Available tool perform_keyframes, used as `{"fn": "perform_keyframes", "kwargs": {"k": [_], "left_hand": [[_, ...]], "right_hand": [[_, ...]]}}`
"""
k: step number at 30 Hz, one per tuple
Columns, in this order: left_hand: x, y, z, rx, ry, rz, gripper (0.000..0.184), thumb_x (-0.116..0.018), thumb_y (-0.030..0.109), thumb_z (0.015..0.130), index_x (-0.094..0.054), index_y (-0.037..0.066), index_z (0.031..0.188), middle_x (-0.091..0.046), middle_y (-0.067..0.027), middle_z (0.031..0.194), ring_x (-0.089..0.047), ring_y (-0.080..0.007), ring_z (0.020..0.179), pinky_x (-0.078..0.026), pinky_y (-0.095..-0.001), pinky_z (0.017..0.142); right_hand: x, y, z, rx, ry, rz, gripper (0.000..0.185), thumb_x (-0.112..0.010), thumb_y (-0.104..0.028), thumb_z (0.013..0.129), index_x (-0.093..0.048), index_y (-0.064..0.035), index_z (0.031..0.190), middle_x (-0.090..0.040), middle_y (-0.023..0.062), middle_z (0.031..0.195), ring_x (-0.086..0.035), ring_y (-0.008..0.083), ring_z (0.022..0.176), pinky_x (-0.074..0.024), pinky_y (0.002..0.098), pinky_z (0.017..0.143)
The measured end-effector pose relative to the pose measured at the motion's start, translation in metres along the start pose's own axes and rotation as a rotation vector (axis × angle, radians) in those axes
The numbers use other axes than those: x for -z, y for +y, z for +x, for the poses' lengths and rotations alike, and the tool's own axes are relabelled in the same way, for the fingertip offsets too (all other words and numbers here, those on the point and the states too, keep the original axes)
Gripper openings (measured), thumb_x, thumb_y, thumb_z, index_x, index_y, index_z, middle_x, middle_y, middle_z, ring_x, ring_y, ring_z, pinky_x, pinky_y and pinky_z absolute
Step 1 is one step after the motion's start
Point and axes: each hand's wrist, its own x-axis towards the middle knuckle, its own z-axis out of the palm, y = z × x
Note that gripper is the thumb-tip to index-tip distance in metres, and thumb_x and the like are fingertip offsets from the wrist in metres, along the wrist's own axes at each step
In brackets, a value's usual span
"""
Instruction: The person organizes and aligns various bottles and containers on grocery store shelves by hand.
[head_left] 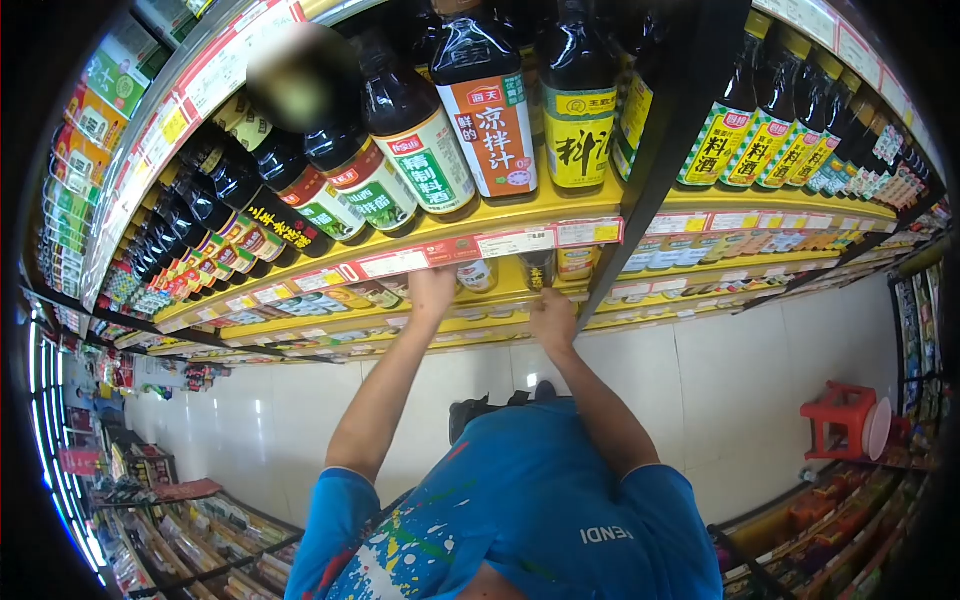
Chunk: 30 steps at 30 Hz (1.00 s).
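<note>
My left hand (pixel 432 292) reaches in beneath the price rail of the upper shelf, its fingers hidden behind the rail. Beside it on the lower shelf stands a white-labelled bottle (pixel 477 275). My right hand (pixel 553 318) is closed at the lower part of a dark bottle (pixel 538 268) at the front of that same shelf. Just right of this bottle is a yellow-labelled bottle (pixel 576 263). Above both hands, a sauce bottle with an orange and white label (pixel 490 135) and a cooking wine bottle with a yellow label (pixel 578 135) stand upright.
A price rail (pixel 440 252) runs along the upper shelf edge, over my hands. A dark upright post (pixel 665 130) divides the shelving on the right. More cooking wine bottles (pixel 720 145) stand beyond it. A red stool (pixel 838 420) is on the tiled floor (pixel 700 370).
</note>
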Motion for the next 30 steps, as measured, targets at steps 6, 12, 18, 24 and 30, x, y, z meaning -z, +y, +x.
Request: {"fn": "perform_keyframes", "kwargs": {"k": [6,12,18,24,30], "left_hand": [[-0.026,0.045,-0.035,0.092,0.296,-0.357,0.027,-0.061,0.006,0.071,-0.052,-0.002,0.096,-0.056,-0.0145,0.087,-0.054,-0.0260,0.081,-0.042,-0.0335,0.071],[-0.050,0.056,-0.016,0.041,-0.080,-0.205,0.036,-0.062,0.020,0.074,-0.051,-0.001,0.102,-0.056,-0.0178,0.093,-0.054,-0.0278,0.081,-0.042,-0.0334,0.073],[-0.061,0.063,0.007,0.003,-0.160,-0.168,0.038,-0.061,0.024,0.074,-0.052,0.004,0.104,-0.055,-0.0168,0.101,-0.052,-0.0304,0.093,-0.041,-0.0352,0.078],[-0.071,0.063,0.012,-0.044,-0.125,-0.081,0.037,-0.063,0.019,0.073,-0.051,0.003,0.105,-0.056,-0.0125,0.101,-0.052,-0.0259,0.095,-0.040,-0.0335,0.081],[-0.071,0.056,0.013,-0.095,-0.140,0.018,0.033,-0.060,0.021,0.073,-0.054,0.004,0.102,-0.054,-0.0168,0.101,-0.050,-0.0336,0.094,-0.040,-0.0382,0.080]], "right_hand": [[0.012,0.001,0.006,-0.020,0.072,-0.042,0.035,-0.054,-0.012,0.068,-0.054,-0.0002,0.102,-0.058,0.0210,0.089,-0.056,0.0344,0.081,-0.0443,0.0391,0.072],[0.002,0.010,0.007,0.066,0.091,-0.045,0.046,-0.055,-0.011,0.068,-0.046,0.0002,0.112,-0.057,0.0217,0.088,-0.057,0.0332,0.077,-0.0451,0.0389,0.069],[-0.003,0.016,0.007,0.059,0.064,0.039,0.047,-0.055,-0.004,0.067,-0.045,0.0010,0.114,-0.057,0.0221,0.089,-0.059,0.0287,0.075,-0.0463,0.0344,0.067],[0.005,0.013,0.008,0.013,-0.022,0.176,0.047,-0.050,-0.003,0.066,-0.043,0.0005,0.113,-0.054,0.0227,0.098,-0.053,0.0355,0.088,-0.0429,0.0377,0.077],[0.009,0.010,0.008,0.098,0.034,0.140,0.046,-0.053,-0.003,0.067,-0.045,0.0005,0.112,-0.058,0.0211,0.084,-0.059,0.0293,0.072,-0.0463,0.0344,0.066]]}}
